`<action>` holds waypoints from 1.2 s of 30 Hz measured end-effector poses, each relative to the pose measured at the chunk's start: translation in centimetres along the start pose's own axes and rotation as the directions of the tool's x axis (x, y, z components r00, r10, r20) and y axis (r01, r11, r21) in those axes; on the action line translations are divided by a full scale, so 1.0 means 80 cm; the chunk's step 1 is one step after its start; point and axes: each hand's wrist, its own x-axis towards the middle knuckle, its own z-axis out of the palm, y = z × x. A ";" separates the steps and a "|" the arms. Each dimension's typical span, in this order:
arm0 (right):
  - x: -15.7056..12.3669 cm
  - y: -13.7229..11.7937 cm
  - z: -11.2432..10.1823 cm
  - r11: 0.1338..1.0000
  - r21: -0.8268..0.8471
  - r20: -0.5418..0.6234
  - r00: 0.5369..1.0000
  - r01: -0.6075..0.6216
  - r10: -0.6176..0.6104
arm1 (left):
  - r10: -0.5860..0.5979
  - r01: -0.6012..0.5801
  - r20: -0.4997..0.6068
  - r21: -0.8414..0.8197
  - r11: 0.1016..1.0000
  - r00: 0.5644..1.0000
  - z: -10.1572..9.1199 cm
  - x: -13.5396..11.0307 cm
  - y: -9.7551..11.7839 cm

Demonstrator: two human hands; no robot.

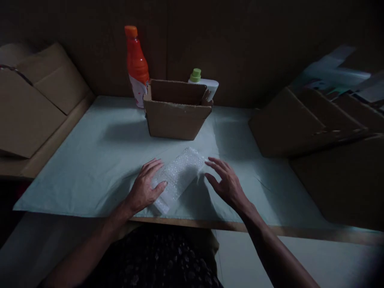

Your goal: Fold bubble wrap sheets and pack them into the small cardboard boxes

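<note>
A flat piece of clear bubble wrap (183,173) lies slantwise on the pale cloth near the table's front edge. My left hand (147,186) rests at its left side, fingers stretched out and thumb over the wrap's edge. To the right of the wrap, my right hand (223,180) hovers with fingers spread and holds nothing; its fingertips are close to the wrap's upper right corner. Whether anything is inside the wrap I cannot tell.
Behind the wrap stands an open cardboard box (177,120). A red bottle with an orange cap (137,64) and a white bottle with a green cap (207,83) are behind it. Cardboard boxes flank the cloth at left (30,108) and right (288,124).
</note>
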 end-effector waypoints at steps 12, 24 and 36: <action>0.071 0.002 0.062 0.997 -0.075 -0.011 0.999 0.035 -0.036 | 0.060 -0.111 0.281 0.172 0.979 0.958 -0.026 -0.060 -0.003; 0.101 -0.031 0.074 0.998 -0.065 0.021 1.000 0.008 -0.006 | 0.195 -0.156 0.269 -0.159 0.975 0.943 -0.037 -0.096 0.047; -0.056 -0.109 0.066 0.956 0.284 0.182 0.983 -0.080 0.028 | -0.100 0.093 0.164 0.052 0.994 0.981 0.007 -0.069 0.006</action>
